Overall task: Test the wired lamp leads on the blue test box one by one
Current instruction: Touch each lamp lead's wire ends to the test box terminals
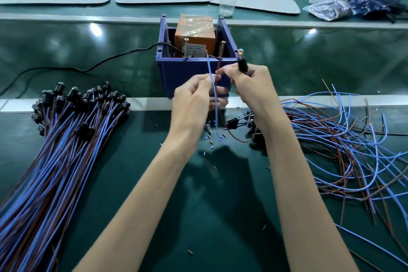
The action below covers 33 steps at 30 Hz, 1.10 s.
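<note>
Lamp point(241, 56) glowing mid-test at blue box point(181, 73), left hand point(192, 99) pinching blue lead point(212, 83), right hand point(251, 86) gripping it; neat bundle point(66, 139) probably done, tangle point(342, 139) remaining.

Plastic, metal, gloss
Your blue test box point(176, 73) is smooth plastic, its two screws point(186, 49) bare metal; glossy tape point(199, 25) wraps the orange block point(194, 38); the green counter point(123, 183) shines.
</note>
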Motion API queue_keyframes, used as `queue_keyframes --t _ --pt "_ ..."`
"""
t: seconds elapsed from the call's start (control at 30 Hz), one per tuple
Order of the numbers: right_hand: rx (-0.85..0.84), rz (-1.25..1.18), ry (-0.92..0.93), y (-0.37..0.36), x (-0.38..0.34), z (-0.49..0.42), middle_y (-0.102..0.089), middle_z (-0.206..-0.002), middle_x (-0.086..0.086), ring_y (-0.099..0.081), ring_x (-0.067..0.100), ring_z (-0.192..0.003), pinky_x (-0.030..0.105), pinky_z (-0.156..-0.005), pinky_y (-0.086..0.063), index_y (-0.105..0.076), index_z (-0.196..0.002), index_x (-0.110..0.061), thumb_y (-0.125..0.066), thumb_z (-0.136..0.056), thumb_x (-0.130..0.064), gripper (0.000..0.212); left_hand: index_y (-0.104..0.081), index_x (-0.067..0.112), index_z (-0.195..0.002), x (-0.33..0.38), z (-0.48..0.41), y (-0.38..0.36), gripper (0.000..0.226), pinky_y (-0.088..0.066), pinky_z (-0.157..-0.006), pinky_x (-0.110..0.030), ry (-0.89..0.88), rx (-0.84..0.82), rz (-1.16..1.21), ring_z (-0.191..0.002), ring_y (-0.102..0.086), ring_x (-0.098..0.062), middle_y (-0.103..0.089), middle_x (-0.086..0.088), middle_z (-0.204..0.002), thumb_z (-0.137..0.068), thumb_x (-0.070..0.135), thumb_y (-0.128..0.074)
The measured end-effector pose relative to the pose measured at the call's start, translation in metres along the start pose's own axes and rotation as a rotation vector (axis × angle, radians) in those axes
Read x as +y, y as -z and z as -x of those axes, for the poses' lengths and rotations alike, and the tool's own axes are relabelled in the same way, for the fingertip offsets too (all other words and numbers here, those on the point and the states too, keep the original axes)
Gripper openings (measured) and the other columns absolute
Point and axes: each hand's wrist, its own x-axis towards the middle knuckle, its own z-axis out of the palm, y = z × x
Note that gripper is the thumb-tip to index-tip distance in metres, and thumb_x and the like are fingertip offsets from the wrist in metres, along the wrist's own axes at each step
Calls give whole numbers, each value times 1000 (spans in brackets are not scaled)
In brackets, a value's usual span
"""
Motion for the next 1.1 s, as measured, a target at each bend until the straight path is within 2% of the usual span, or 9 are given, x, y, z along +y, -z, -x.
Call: queue_keyframes --t 0.2,0.37,0.53,0.63,0.73,0.83,0.9,1.0,1.1 --pt "133 -40 -91 12 -9 -2 -52 -69 -13 -47 10 -73 32 -79 -37 -67 -70 -23 -45 -97 -41 39 -65 7 -85 3 11 -9 62 -47 -57 -16 87 -125 180 -60 -61 -15 -67 -7 -70 -103 40 -17" --pt "306 194 -126 27 -8 0 -52 -84 -3 -46 18 -86 31 -83 -32 -69 -75 -26 -24 -97 -61 61 -66 15 -70 0 17 -13 57 -41 -64 -21 115 -168 16 -66 -54 -8 -71 2 -77 -101 40 -26" --pt "280 -52 -77 45 -14 1 -56 -47 -8 -51 9 -53 23 -59 -41 -66 -77 -21 -40 -101 -40 40 -67 17 -72 1 17 -12 37 -40 -68 -24 124 -308 -165 -63 -55 -4 -69 8 -73 -98 28 -43" --pt "328 -154 10 49 -20 4 -67 -76 -4 -59 6 -69 25 -65 -51 -67 -101 -15 -53 -94 -21 17 -66 18 -77 2 17 -10 31 -42 -69 -21 119 -341 -218 -67 -57 -3 -69 8 -77 -98 26 -45" --pt "426 48 162 47 -24 6 -59 -116 0 -53 10 -106 30 -100 -42 -48 -136 -8 -60 -84 -25 57 -66 17 -80 2 17 -9 28 -43 -69 -19 114 -344 -228 -70 -58 -4 -69 7 -80 -98 24 -46" --pt "424 322 241 43 -21 6 -41 -141 6 -35 21 -128 28 -112 -22 -21 -150 -1 -60 -84 -25 80 -65 16 -83 2 18 -9 27 -43 -65 -13 111 -361 -245 -69 -57 -2 -68 8 -78 -99 23 -45" --pt "421 454 191 41 -16 3 -34 -147 12 -29 28 -132 24 -110 -12 -15 -150 2 -57 -87 -23 80 -65 16 -84 1 18 -10 26 -42 -64 -11 115 -368 -262 -69 -58 -2 -68 8 -78 -99 22 -45" --pt "380 629 57 41 -11 -1 -34 -146 17 -29 32 -133 26 -100 -17 -12 -150 3 -47 -93 -20 71 -64 19 -82 0 16 -9 25 -42 -67 -14 110 -374 -297 -70 -58 -3 -69 8 -78 -99 23 -45" --pt "247 785 -111 50 -1 -3 -51 -131 22 -46 39 -121 39 -92 -36 -44 -133 -2 -44 -97 -21 41 -64 21 -80 0 13 -7 26 -42 -63 -11 105 -385 -327 -69 -58 -3 -70 8 -79 -99 24 -46"
